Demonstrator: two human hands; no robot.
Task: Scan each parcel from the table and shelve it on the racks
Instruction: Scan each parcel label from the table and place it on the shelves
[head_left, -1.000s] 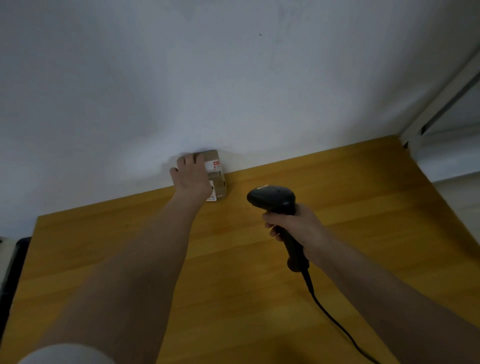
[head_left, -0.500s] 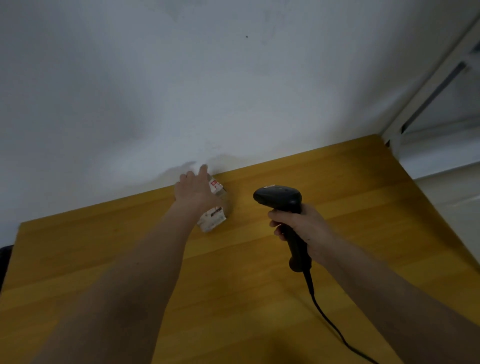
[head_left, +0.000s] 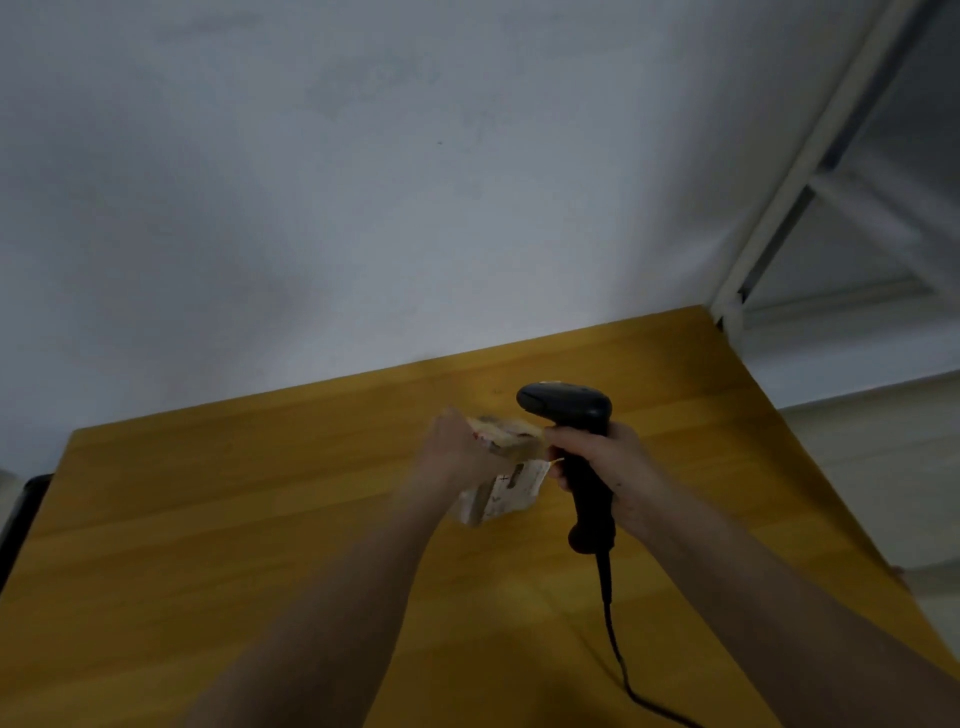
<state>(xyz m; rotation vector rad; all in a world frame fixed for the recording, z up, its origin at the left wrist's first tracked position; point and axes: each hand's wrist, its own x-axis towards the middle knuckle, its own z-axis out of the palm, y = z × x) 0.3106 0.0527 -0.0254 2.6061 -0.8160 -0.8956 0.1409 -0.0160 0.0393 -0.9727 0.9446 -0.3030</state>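
Observation:
My left hand (head_left: 453, 451) grips a small brown cardboard parcel (head_left: 506, 474) with white labels, lifted off the wooden table (head_left: 260, 519) and tilted. The parcel is motion-blurred. My right hand (head_left: 605, 467) holds a black handheld barcode scanner (head_left: 571, 410) by its grip, just right of the parcel and almost touching it. The scanner's head points left over the parcel. Its black cable (head_left: 615, 649) trails down toward the near edge.
A white wall stands behind the table. A white metal rack (head_left: 789, 197) rises at the right, beyond the table's far right corner. A dark object (head_left: 21, 514) sits at the table's left edge.
My left hand has lifted the parcel from beside the wall and brought it nearer and rightward, up against the scanner. My right hand has stayed nearly still.

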